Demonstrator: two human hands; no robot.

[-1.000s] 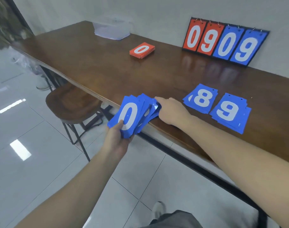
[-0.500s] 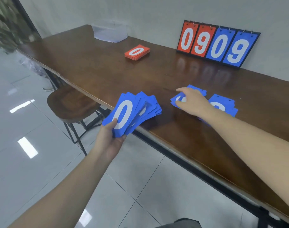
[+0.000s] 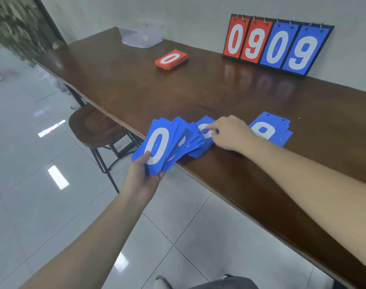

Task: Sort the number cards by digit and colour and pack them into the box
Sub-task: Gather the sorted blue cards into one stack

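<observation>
Fanned stack of blue number cards (image 3: 171, 142) at the near edge of the wooden table (image 3: 136, 86), top card showing a white 0, far ends resting on the tabletop. Gripped at its near end by the left hand (image 3: 143, 178), thumb curled over the zero, fingers underneath. Just right of the fan, touching it, a small pile of blue cards (image 3: 205, 130), digit mostly covered. Pinched or pressed there by the right hand (image 3: 230, 132), fingertips (image 3: 212, 128) bent onto the top card; cannot tell whether a card is actually lifted. Further right, partly behind the wrist, another blue pile (image 3: 271, 130) lying flat, white digit half hidden, possibly a 9. Well apart, towards the far side of the table, a neat red stack topped by a 0 (image 3: 171, 59). Beyond that, near the far left corner, a clear plastic box (image 3: 141, 37). Against the wall at right, upright flip scoreboard (image 3: 278, 44) reading red 0, red 9, blue 0, blue 9. Below the table edge at left, a round wooden stool (image 3: 94, 128) on a glossy tiled floor (image 3: 42, 205).
</observation>
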